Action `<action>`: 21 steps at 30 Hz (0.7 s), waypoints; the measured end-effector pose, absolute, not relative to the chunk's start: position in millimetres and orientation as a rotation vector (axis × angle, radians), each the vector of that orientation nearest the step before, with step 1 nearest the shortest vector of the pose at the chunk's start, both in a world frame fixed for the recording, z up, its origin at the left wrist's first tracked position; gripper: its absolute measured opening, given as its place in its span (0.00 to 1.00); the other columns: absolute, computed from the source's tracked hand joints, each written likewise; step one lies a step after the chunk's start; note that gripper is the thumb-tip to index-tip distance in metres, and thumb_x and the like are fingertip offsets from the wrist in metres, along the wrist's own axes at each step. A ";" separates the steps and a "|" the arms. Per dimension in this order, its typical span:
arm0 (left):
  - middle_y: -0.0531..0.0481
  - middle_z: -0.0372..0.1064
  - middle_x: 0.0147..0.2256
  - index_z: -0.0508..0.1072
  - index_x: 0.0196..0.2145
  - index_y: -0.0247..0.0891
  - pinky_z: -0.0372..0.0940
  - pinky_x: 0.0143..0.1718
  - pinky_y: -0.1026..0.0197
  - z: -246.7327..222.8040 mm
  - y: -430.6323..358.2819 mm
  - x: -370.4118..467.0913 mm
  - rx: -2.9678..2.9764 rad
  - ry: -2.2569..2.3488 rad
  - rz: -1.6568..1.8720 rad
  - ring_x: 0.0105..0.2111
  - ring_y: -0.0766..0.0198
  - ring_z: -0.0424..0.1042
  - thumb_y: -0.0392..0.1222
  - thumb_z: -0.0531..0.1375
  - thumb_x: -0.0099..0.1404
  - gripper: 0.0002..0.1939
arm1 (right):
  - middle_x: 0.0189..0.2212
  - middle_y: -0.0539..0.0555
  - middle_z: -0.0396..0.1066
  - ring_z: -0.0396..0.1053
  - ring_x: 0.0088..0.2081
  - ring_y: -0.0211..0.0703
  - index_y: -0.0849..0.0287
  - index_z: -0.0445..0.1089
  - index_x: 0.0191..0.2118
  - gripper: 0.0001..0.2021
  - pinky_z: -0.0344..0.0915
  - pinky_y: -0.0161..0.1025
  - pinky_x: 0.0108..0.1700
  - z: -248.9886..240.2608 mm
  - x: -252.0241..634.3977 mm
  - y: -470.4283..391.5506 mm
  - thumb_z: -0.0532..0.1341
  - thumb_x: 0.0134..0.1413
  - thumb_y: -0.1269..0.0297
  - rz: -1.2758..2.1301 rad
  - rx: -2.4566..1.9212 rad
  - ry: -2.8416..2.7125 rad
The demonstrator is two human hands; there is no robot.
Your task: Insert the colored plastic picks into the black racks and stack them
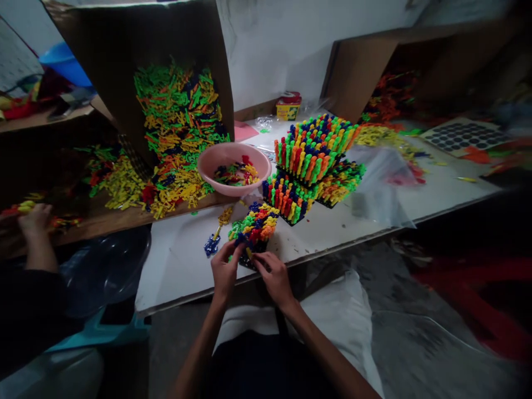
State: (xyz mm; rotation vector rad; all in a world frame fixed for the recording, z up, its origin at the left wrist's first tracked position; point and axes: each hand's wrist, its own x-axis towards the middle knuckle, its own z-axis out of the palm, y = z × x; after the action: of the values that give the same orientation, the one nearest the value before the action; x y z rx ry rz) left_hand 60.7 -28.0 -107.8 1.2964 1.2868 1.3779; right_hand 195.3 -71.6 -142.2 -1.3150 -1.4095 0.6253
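Note:
A black rack (248, 260) near the table's front edge holds rows of small coloured plastic pieces (260, 221) standing upright. At its left front corner my left hand (225, 269) has its fingers pinched on a dark blue piece (243, 239). My right hand (273, 274) is at the rack's front, fingertips together on a small yellow piece (249, 252). Both hands nearly touch. Left of the rack lie a cluster of blue pieces (211, 244) and a cluster of yellow ones (225, 216) on the white table (174, 266).
Behind the rack stand a pink bowl (235, 188) with loose pieces and stacked full racks (311, 155). A cardboard box (103, 66) spills pieces at the left. Clear plastic bags (380, 188) lie at the right. Another person's hand (36, 221) is at the far left.

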 end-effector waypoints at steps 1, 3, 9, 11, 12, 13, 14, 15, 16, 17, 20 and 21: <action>0.50 0.78 0.34 0.79 0.37 0.37 0.68 0.39 0.64 -112.4 -31.9 63.5 1.341 1.292 1.350 0.34 0.64 0.74 0.50 0.66 0.59 0.14 | 0.37 0.54 0.76 0.72 0.40 0.46 0.55 0.75 0.44 0.09 0.70 0.42 0.45 -145.6 197.9 -72.5 0.60 0.63 0.61 0.588 -1.321 -1.441; 0.49 0.78 0.35 0.79 0.38 0.38 0.69 0.39 0.63 -118.8 -38.2 68.1 1.440 1.317 1.316 0.34 0.63 0.75 0.49 0.65 0.60 0.13 | 0.35 0.55 0.76 0.71 0.39 0.47 0.56 0.76 0.42 0.09 0.69 0.43 0.44 -152.2 203.4 -74.9 0.60 0.63 0.60 0.513 -1.340 -1.495; 0.47 0.78 0.43 0.76 0.47 0.41 0.70 0.45 0.59 -123.2 -42.1 69.4 1.729 1.262 1.252 0.42 0.60 0.76 0.46 0.58 0.68 0.13 | 0.32 0.53 0.74 0.71 0.35 0.44 0.57 0.75 0.37 0.11 0.68 0.39 0.38 -160.2 214.4 -68.9 0.57 0.64 0.59 0.469 -1.366 -1.357; 0.45 0.77 0.45 0.74 0.49 0.41 0.69 0.49 0.55 -131.3 -41.3 65.6 1.836 1.347 1.213 0.46 0.58 0.75 0.45 0.56 0.69 0.14 | 0.32 0.53 0.74 0.71 0.33 0.42 0.57 0.75 0.37 0.11 0.68 0.37 0.37 -161.5 216.3 -59.9 0.58 0.63 0.57 0.456 -1.388 -1.284; 0.45 0.76 0.46 0.74 0.48 0.40 0.68 0.51 0.53 -137.2 -41.7 63.9 1.920 1.396 1.183 0.47 0.57 0.74 0.44 0.56 0.69 0.13 | 0.31 0.53 0.74 0.71 0.32 0.42 0.57 0.75 0.37 0.11 0.68 0.37 0.36 -162.8 216.7 -54.8 0.59 0.62 0.57 0.441 -1.409 -1.259; 0.44 0.75 0.46 0.74 0.48 0.40 0.67 0.52 0.51 -143.7 -43.0 62.5 2.011 1.428 1.143 0.48 0.56 0.73 0.43 0.57 0.68 0.13 | 0.31 0.53 0.74 0.71 0.32 0.42 0.57 0.75 0.36 0.12 0.68 0.38 0.37 -164.7 216.6 -49.9 0.59 0.62 0.56 0.423 -1.435 -1.240; 0.44 0.75 0.46 0.74 0.47 0.40 0.67 0.53 0.50 -150.3 -45.2 61.8 2.096 1.436 1.098 0.49 0.55 0.72 0.41 0.57 0.68 0.12 | 0.31 0.53 0.74 0.71 0.32 0.42 0.57 0.75 0.35 0.12 0.68 0.38 0.37 -167.1 216.0 -45.4 0.60 0.61 0.55 0.403 -1.459 -1.225; 0.44 0.74 0.47 0.74 0.48 0.40 0.67 0.54 0.49 -156.4 -48.2 61.8 2.165 1.423 1.056 0.50 0.55 0.71 0.40 0.57 0.68 0.12 | 0.31 0.53 0.75 0.71 0.32 0.43 0.57 0.75 0.35 0.13 0.68 0.38 0.38 -170.0 215.0 -41.7 0.59 0.61 0.55 0.388 -1.479 -1.216; 0.44 0.73 0.48 0.73 0.49 0.40 0.67 0.55 0.49 -161.7 -51.8 62.6 2.216 1.404 1.019 0.51 0.55 0.70 0.38 0.56 0.68 0.13 | 0.31 0.53 0.75 0.71 0.33 0.43 0.58 0.75 0.35 0.13 0.68 0.39 0.38 -172.9 213.8 -38.8 0.59 0.61 0.55 0.377 -1.495 -1.207; 0.43 0.73 0.50 0.72 0.51 0.39 0.66 0.55 0.48 -166.0 -55.6 63.9 2.253 1.390 0.994 0.52 0.55 0.69 0.37 0.55 0.68 0.15 | 0.32 0.54 0.75 0.71 0.34 0.44 0.58 0.75 0.35 0.13 0.68 0.40 0.39 -175.8 212.6 -36.8 0.59 0.62 0.55 0.368 -1.508 -1.200; 0.43 0.71 0.52 0.69 0.55 0.39 0.66 0.57 0.47 -173.3 -65.3 69.0 2.313 1.372 0.971 0.55 0.54 0.67 0.35 0.54 0.68 0.18 | 0.32 0.55 0.74 0.69 0.37 0.46 0.58 0.74 0.34 0.13 0.66 0.42 0.42 -181.5 210.7 -34.6 0.59 0.62 0.54 0.327 -1.555 -1.175; 0.43 0.71 0.52 0.68 0.55 0.40 0.66 0.57 0.47 -174.6 -67.3 70.3 2.323 1.366 0.973 0.55 0.54 0.67 0.34 0.54 0.68 0.19 | 0.32 0.55 0.74 0.68 0.38 0.47 0.58 0.73 0.34 0.13 0.66 0.43 0.43 -182.1 210.7 -34.3 0.59 0.62 0.54 0.310 -1.571 -1.170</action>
State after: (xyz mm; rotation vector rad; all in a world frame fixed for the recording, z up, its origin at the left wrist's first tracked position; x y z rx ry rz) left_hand 70.3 -67.3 -174.6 2.3229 1.3662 0.9728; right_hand 210.7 -34.3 -182.1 -1.5713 -1.1698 0.3103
